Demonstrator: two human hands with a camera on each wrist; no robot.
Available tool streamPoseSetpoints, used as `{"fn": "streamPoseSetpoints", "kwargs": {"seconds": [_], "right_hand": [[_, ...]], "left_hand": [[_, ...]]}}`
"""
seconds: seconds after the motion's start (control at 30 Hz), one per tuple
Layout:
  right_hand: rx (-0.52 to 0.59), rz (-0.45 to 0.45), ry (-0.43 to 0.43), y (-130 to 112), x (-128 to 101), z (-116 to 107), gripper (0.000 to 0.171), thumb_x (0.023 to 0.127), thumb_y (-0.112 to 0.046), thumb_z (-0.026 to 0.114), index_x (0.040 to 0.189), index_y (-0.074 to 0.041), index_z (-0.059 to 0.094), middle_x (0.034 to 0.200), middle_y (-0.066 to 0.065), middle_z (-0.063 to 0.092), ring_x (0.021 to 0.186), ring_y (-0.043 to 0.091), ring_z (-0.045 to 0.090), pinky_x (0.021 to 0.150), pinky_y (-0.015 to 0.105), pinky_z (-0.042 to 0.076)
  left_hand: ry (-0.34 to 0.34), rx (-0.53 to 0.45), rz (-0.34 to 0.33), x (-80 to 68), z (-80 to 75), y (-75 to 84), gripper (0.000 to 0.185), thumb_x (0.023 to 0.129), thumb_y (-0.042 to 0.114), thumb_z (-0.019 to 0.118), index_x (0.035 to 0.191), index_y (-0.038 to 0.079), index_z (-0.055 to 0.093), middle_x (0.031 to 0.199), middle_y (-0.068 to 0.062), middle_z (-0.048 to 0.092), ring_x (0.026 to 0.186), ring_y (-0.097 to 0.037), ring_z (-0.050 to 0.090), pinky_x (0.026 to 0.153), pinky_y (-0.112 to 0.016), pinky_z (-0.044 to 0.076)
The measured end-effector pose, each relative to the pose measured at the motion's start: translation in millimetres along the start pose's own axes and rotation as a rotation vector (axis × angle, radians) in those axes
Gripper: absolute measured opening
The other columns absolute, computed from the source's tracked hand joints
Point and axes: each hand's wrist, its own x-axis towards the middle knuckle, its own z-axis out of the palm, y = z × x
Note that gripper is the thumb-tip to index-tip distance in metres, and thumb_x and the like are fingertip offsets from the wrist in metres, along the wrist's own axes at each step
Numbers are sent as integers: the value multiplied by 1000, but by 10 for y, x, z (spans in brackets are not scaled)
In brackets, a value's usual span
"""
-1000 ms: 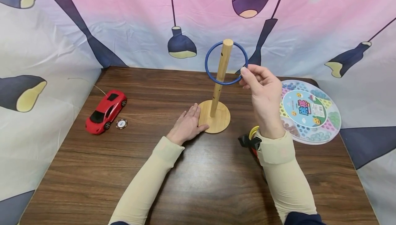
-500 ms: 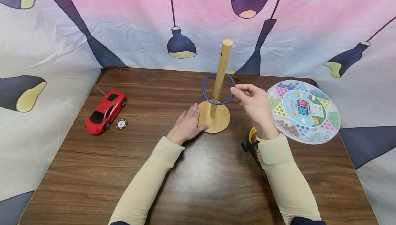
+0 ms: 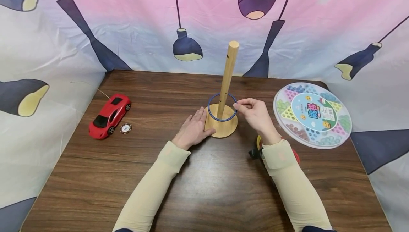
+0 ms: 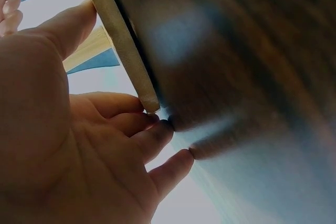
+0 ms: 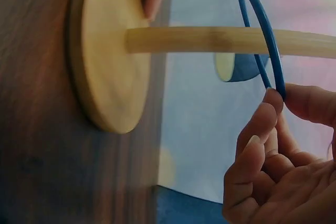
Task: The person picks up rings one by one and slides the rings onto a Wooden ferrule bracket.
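Left hand [image 3: 193, 127] lies flat, fingers straight; right hand [image 3: 255, 115] is raised, fingertips pinched together.

The worktop [image 3: 204, 186] is dark brown wood grain, with a printed cloth backdrop rising behind it and along both sides. On its left part lies a red toy car [image 3: 109, 115], nose toward the near left, and just beside its near right wheel sits a small round chip [image 3: 126, 128]. Near the middle stands a round wooden base [image 3: 224, 130] with an upright wooden peg [image 3: 227, 76] rising from it. At the right, toward the far edge, lies a flat round game box [image 3: 313, 115] with a clear lid over coloured marbles. On the near right, partly hidden under a sleeve, lie a yellow and a red ring [image 3: 259, 140], touching the wood.
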Motion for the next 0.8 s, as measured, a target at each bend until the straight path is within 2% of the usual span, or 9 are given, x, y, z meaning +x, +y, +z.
{"fn": "streamPoseSetpoints", "kwargs": {"seconds": [0.17, 0.33, 0.47, 0.8], "right_hand": [[-75, -21, -36, 92, 7, 33, 28, 94, -23, 66, 108, 1, 68, 90, 15, 69, 88, 34, 65, 72, 32, 51], [-106, -22, -35, 155, 32, 69, 26, 94, -20, 65, 106, 3, 67, 90, 20, 67, 79, 25, 62, 64, 25, 47], [-137, -5, -44, 196, 58, 85, 25, 95, -19, 63, 106, 2, 68, 91, 23, 67, 74, 19, 59, 62, 25, 46], [-182, 43, -59, 253, 85, 119, 24, 95, -21, 63, 106, 0, 68, 90, 19, 67, 74, 21, 58, 59, 26, 46]], "left_hand": [[5, 5, -8, 4, 6, -6, 89, 95, 56, 51, 154, -1, 17, 160, -18, 14, 147, -26, 15, 117, -45, 17], [3, 4, -10, 1, 4, 0, 89, 95, 56, 51, 154, -1, 17, 160, -17, 13, 147, -25, 15, 117, -45, 17], [-9, -4, -12, -7, -1, 4, 88, 96, 55, 51, 154, -2, 17, 160, -17, 13, 147, -25, 14, 117, -45, 17], [-7, -3, -3, -7, -5, -2, 89, 95, 55, 51, 153, -3, 16, 160, -17, 12, 147, -25, 14, 117, -45, 17]]}}
